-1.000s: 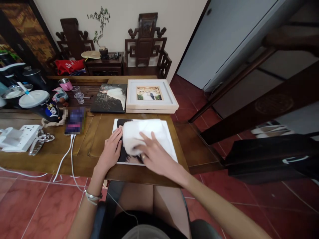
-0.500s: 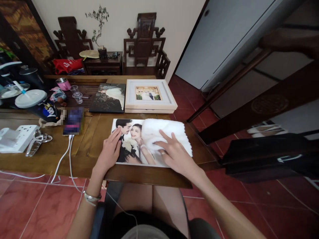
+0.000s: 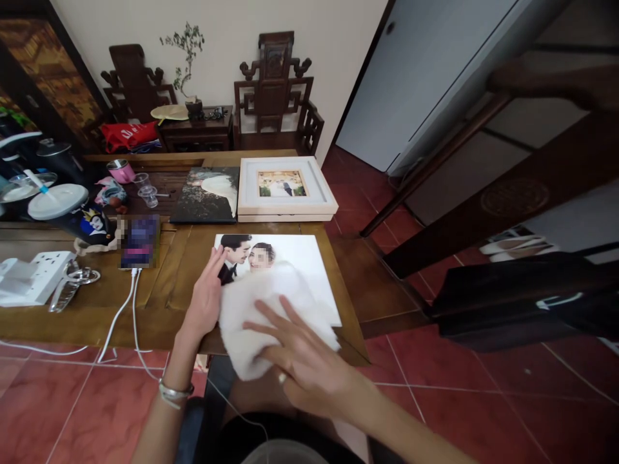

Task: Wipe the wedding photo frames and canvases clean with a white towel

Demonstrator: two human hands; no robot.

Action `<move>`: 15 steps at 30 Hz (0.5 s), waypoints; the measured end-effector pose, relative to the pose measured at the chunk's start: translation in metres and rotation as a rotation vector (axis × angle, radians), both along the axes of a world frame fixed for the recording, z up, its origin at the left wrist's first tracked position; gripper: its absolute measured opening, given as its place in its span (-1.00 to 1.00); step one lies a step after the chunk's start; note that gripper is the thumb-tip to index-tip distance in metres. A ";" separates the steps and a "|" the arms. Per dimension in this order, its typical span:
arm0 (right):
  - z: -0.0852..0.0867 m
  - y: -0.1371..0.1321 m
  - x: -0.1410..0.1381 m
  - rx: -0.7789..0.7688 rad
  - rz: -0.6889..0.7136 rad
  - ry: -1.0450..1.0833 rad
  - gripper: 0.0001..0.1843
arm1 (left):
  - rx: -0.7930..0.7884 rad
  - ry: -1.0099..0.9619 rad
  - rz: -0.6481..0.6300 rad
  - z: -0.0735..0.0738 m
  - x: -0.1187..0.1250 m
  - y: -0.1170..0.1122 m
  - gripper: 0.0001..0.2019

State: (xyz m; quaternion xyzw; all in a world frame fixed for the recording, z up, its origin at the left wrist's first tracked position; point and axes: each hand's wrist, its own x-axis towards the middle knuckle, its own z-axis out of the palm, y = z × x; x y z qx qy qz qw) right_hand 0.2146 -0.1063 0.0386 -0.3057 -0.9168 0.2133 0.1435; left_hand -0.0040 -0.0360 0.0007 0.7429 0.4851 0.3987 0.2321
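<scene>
- A person sits at a wooden desk [image 3: 169, 303], seen from above through a head-worn camera.
- A large photo print [image 3: 294, 258] of a couple in wedding clothes lies flat at the desk's near right corner.
- The left hand [image 3: 207, 293] lies flat on the print's left edge, fingers held together and pressing down. It has kept this place over the last second.
- The right hand [image 3: 294, 361] is spread wide, palm down, on a fluffy white cloth [image 3: 242, 309]. It pinches nothing and only presses the cloth flat.
- What has changed: half a second ago the cloth lay over the far right part of the print, past its right edge. Now it covers the near part and hangs a little over the desk's near edge, towards the person's lap.
- The far half of the print now shows bare, so the wiping has reached the near side.
- Beyond the print lie a white framed photo [image 3: 285, 187] and, just beside it on the left, a dark unframed picture [image 3: 207, 193].
- Further left on the desk are a phone [image 3: 139, 241] with white cables [image 3: 130, 309] and a white power strip [image 3: 29, 277].
- A silver bracelet [image 3: 174, 390] sits on the left wrist.
- Carved dark wooden chairs [image 3: 273, 96] stand against the far wall.
</scene>
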 end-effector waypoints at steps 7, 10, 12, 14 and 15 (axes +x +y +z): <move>-0.009 0.001 0.047 0.015 -0.327 -0.015 -0.59 | -0.078 0.282 -0.001 -0.003 0.002 0.002 -0.56; -0.008 0.033 0.043 0.003 -0.449 -0.095 -0.56 | -0.057 0.286 0.005 -0.005 0.001 0.003 -0.57; -0.001 0.058 0.031 -0.032 -0.449 -0.130 -0.52 | -0.047 0.274 0.001 -0.006 0.001 0.004 -0.57; 0.008 0.083 0.012 -0.076 -0.424 -0.134 -0.49 | -0.037 0.259 -0.003 -0.008 0.001 0.005 -0.56; 0.013 0.095 0.000 -0.095 -0.419 -0.128 -0.49 | -0.031 0.252 -0.001 -0.009 0.001 0.006 -0.56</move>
